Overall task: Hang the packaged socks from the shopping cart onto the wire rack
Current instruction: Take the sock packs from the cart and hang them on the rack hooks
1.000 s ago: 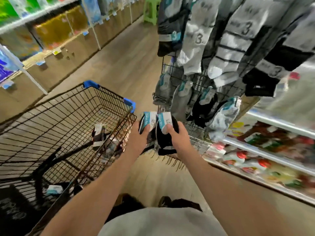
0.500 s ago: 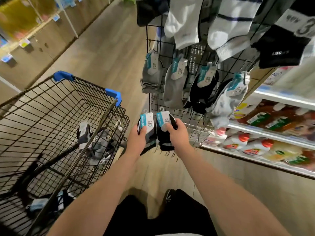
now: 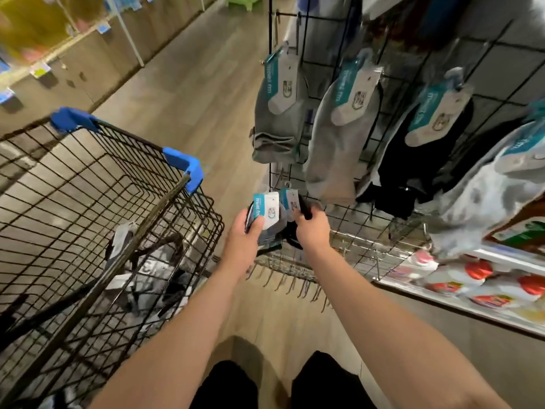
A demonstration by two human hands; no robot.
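Note:
My left hand (image 3: 243,240) grips a packaged grey sock pair (image 3: 267,214) by its teal and white card. Beside it, my right hand (image 3: 312,231) grips a packaged black sock pair (image 3: 290,203), held right in front of the lower part of the black wire rack (image 3: 348,211). Both packs are upright with their hooks on top. Several sock packs hang on the rack above, grey ones (image 3: 278,110) at the left and a black one (image 3: 424,149) further right. The black shopping cart (image 3: 188,184) with blue corners stands at my left, and more sock packs (image 3: 153,273) lie in it.
A row of bare metal hooks (image 3: 295,278) sticks out along the rack's bottom. A low shelf with red-capped bottles (image 3: 477,278) runs at the right. Store shelving (image 3: 59,54) lines the far left of the wooden-floored aisle. A green stool (image 3: 241,0) stands at the far end.
My view has tipped down and closer to the rack's lower rows. Both hands, still holding their packs, have moved up slightly toward the rack; the right pack is now nearer the wire.

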